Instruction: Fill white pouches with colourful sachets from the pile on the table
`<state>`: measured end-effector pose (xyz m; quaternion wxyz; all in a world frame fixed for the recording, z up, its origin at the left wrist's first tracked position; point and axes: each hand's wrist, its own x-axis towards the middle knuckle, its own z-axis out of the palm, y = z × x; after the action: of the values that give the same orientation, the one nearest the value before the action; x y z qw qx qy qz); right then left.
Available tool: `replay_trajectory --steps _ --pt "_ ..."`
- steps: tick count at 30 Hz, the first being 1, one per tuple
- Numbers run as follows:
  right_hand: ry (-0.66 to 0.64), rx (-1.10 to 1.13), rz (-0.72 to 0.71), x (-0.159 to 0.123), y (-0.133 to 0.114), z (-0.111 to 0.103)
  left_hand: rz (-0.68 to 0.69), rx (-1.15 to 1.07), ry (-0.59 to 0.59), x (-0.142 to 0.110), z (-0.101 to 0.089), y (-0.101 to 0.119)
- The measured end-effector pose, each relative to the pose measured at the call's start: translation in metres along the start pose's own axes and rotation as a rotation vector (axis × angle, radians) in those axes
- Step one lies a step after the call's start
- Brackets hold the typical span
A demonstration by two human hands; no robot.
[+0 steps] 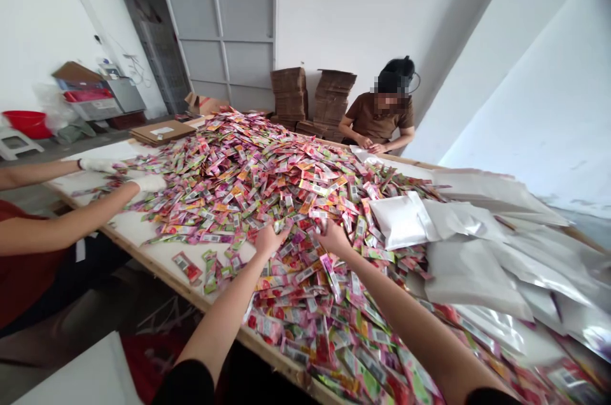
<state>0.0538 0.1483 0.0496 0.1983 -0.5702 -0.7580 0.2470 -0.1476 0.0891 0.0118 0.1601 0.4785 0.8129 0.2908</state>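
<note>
Small colourful printed sachets (267, 169) lie in a big heap on the table, spilling toward its near edge. My left hand (271, 240) reaches into the near middle of them, its thumb and fingers parted and touching the sachets. Opposite it, my right hand (333, 239) also rests among the sachets, fingers curved and apart. Loose sachets fill the gap between both hands. The fingertips are partly hidden, and I see no sachet plainly gripped. To the right of my right hand lies a filled silvery-white bag (401, 219).
More filled silvery bags (472, 274) cover the table's right side. On the left, a co-worker's gloved hands (150, 183) touch the heap. Another person (384, 115) works across the table. Cardboard stacks (289, 93) stand behind. Flat cardboard (162, 131) lies at the far left corner.
</note>
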Motion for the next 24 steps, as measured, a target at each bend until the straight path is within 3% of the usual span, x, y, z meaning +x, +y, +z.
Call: replay_trajectory --steps 3,5,9,12,14,18,21,24 --pt "-0.044 -0.027 0.032 0.002 -0.004 0.023 -0.032 0.072 -0.018 -0.001 0.014 0.007" --pt "-0.050 0.024 0.032 0.003 -0.001 0.022 -0.004 0.096 -0.025 -0.002 0.010 0.005" --pt "-0.056 0.139 0.018 -0.004 0.014 -0.018 0.096 0.116 -0.060 0.002 -0.022 -0.008" --pt "-0.099 0.212 -0.073 -0.028 0.025 -0.039 0.162 0.132 -0.155 -0.002 -0.036 -0.010" --pt "-0.188 0.137 -0.114 -0.050 0.031 -0.033 0.219 0.158 -0.218 -0.012 -0.029 -0.005" --pt "-0.236 -0.253 -0.009 -0.086 0.041 0.002 0.286 0.259 -0.273 -0.041 0.002 0.006" --pt "-0.259 -0.231 -0.186 -0.095 0.050 0.004 0.334 0.300 -0.276 -0.052 0.005 0.005" --pt "-0.224 -0.178 -0.422 -0.090 0.058 -0.023 0.397 0.281 -0.266 -0.044 -0.012 0.003"
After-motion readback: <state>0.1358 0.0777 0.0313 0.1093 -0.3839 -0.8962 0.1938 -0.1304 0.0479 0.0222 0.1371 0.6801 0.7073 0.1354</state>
